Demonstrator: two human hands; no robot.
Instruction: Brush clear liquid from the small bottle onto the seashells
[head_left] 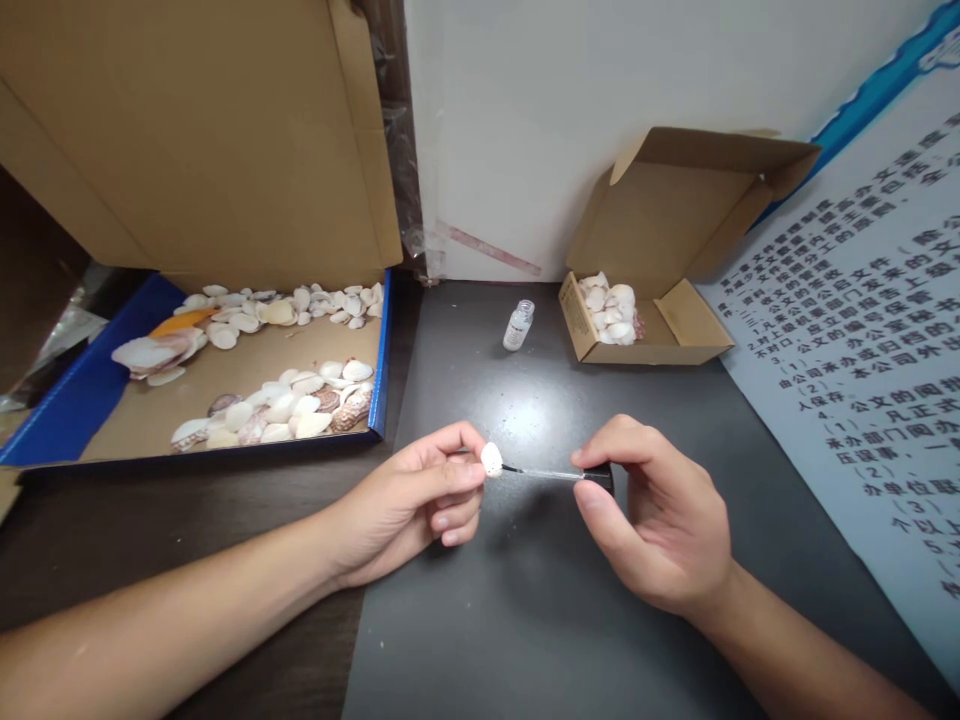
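Between thumb and forefinger, my left hand pinches a small white seashell above the dark mat. My right hand grips the black cap of a brush applicator with a thin clear stem. The stem points left, and its dark tip touches or nearly touches the shell's right edge. Beyond my hands, a small clear glass bottle with a pale label stands uncapped on the mat.
At left, an open blue-sided cardboard box holds many shells in groups. A smaller open cardboard box at the back right holds a cluster of shells. A printed sheet with large characters lines the right side; a white panel stands behind.
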